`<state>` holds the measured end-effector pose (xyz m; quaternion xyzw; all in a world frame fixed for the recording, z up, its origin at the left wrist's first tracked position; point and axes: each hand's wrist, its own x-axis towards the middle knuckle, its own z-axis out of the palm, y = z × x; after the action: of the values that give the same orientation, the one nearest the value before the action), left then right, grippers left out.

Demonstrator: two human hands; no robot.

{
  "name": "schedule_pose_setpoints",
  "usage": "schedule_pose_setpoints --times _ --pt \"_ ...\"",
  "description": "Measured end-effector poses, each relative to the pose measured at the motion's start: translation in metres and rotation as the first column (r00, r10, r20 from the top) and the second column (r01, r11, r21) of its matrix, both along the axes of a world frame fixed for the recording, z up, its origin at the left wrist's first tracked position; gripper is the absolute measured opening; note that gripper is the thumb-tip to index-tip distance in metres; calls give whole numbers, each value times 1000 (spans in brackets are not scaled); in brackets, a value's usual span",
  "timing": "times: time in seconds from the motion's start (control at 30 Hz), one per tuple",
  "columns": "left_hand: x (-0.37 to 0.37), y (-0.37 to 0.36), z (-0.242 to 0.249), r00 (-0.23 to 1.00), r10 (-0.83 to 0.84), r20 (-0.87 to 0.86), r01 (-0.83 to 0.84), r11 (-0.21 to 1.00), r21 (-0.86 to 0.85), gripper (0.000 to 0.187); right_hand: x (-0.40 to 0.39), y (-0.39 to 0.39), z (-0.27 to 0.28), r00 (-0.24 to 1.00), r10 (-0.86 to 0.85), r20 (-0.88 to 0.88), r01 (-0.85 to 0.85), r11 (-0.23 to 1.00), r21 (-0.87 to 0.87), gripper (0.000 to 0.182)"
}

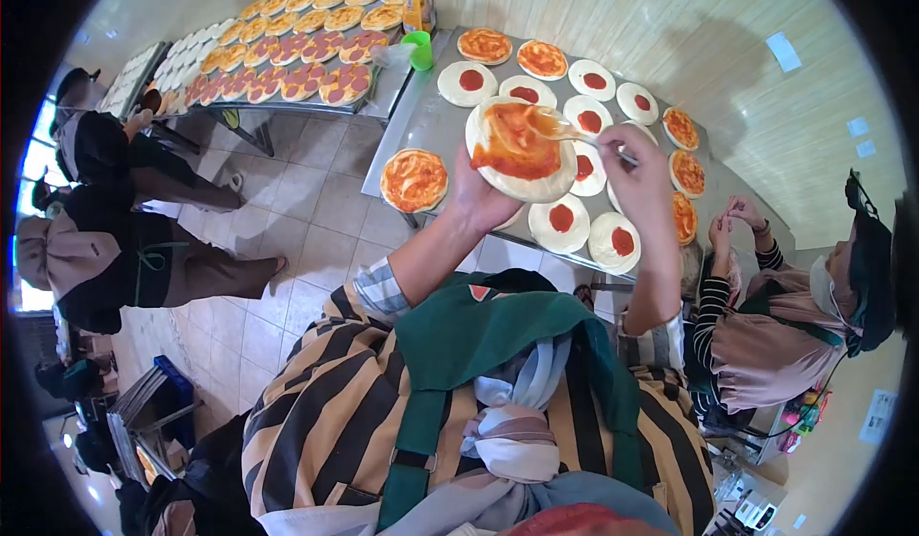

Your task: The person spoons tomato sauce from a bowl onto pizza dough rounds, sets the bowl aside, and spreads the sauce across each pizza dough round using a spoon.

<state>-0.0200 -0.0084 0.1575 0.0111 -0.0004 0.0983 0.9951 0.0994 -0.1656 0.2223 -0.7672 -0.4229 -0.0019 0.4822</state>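
My left hand (pixel 485 191) holds up a round pizza base (pixel 536 189) from beneath, its fingers wrapped under the edge. Red sauce covers much of the dough's top. In my right hand (pixel 634 158) is a spoon (pixel 560 130), its bowl touching the sauced surface. Below and around lie pizza bases with a single dab of sauce, such as one dough round (pixel 558 224) near the table's front. Others are spread with sauce, like the sauced base (pixel 414 180) at the table's left corner.
The metal table (pixel 436 115) stands against the wall. A second table at the left bears topped pizzas (pixel 345 84), a green cup (pixel 419 51) and a bottle (pixel 413 0). A co-worker (pixel 785 316) stands close at the right; other people (pixel 115 258) are at the left.
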Motion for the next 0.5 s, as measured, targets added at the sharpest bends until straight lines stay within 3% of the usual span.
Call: schedule_pose_setpoints --times 0.07,0.17,0.33,0.4,0.47,0.5 --pt "3 2 -3 1000 2 9 -2 1000 1 65 -10 -6 10 999 -35 -16 34 999 -18 14" --pt "5 5 -4 999 17 -40 -16 999 43 73 -33 -2 25 998 59 -3 -57 959 -277 13" --pt "0 5 0 995 5 -101 11 988 155 85 -35 29 7 998 62 26 -57 983 -175 14" --pt "-3 4 1 994 -3 -108 17 990 137 84 -27 30 2 985 -72 156 98 982 -165 16" --pt "-5 7 1 994 10 -107 3 993 120 84 -24 11 4 976 -69 208 119 964 -236 16" --pt "-6 8 1 995 15 -100 -5 995 100 83 -25 3 7 991 -33 126 67 958 -277 15"
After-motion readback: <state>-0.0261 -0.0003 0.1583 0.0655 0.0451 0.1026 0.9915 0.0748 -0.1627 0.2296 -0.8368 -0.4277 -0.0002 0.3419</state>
